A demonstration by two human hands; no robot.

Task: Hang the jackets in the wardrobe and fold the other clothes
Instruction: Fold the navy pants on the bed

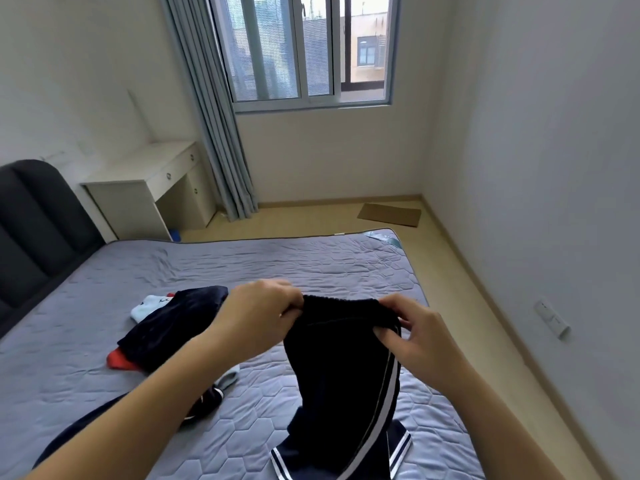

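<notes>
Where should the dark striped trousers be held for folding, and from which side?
Best grip: the waistband of the trousers, one hand at each end, coming from above. It is the straight, ribbed top edge, so the legs hang below it down onto the bed. The left hand and right hand pinch it there.

Bed point(311, 265), grey quilted cover, carries a dark garment point(173, 323) at left, lying over a red piece point(119, 360) and a pale blue piece point(149, 306). A grey sock point(228, 377) lies nearer.
</notes>
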